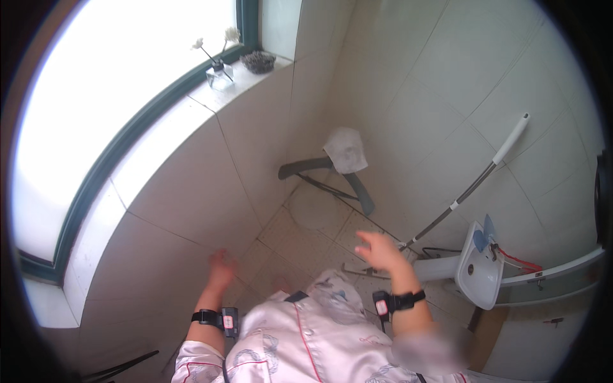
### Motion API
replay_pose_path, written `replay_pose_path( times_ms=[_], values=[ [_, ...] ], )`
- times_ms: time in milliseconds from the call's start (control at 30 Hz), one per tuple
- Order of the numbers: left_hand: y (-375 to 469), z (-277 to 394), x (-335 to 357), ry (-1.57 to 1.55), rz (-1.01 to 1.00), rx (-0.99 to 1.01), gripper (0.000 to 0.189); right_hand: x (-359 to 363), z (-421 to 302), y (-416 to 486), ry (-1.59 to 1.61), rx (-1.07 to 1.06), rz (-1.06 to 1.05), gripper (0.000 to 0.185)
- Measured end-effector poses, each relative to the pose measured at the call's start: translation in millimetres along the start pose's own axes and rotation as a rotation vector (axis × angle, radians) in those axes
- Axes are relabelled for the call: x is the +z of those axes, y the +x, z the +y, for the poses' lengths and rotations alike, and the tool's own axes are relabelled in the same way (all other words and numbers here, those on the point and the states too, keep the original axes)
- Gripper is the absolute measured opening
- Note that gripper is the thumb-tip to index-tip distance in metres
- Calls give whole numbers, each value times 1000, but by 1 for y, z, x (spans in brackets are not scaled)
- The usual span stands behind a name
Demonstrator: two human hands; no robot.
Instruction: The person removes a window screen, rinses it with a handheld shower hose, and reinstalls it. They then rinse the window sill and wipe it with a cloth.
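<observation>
My left hand (222, 268) is held out at the lower left, before the tiled wall below the window; its fingers look loosely spread, with nothing seen in them. To the right, my right hand (380, 250) is raised with its fingers apart and empty, near the lower end of a floor mop or squeegee with a grey pole (431, 225) and white handle. That tool leans on the tiled wall. Beyond both hands, a grey plastic hanger-shaped object (357, 191) carries a crumpled white cloth or bag (346, 151) in the corner, above a pale round object (313, 207).
A white washbasin (479, 287) with a tap stands at the right, a blue object at its rim. On the window sill (244, 91) are a glass bottle (220, 76) with white flowers and a dark bowl-like object (258, 62). Dark rods (122, 366) lie lower left.
</observation>
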State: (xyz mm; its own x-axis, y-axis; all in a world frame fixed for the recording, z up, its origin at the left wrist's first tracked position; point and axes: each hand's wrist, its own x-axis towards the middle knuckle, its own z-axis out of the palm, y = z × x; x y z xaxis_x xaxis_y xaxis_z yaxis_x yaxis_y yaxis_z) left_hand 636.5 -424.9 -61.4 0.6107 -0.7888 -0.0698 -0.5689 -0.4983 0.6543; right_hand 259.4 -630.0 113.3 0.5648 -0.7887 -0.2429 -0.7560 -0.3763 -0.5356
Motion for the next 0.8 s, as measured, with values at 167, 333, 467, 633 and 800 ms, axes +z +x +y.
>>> replay_pose_path(
  times_ms=[167,333,467,633,800],
  values=[
    [-36,-53,6,-121,-2,-351,47,-2,78,86,-292,270,-51,42],
    [-115,-66,-14,-386,8,-981,49,2,163,177,56,284,131,35],
    [-124,-11,-19,-469,60,-1126,37,-12,217,242,204,434,98,31],
    [-110,44,15,-293,108,-1050,34,20,282,330,192,290,-166,35],
    [-136,71,33,-96,3,-955,35,117,339,416,-54,-307,-348,47]
  ],
)
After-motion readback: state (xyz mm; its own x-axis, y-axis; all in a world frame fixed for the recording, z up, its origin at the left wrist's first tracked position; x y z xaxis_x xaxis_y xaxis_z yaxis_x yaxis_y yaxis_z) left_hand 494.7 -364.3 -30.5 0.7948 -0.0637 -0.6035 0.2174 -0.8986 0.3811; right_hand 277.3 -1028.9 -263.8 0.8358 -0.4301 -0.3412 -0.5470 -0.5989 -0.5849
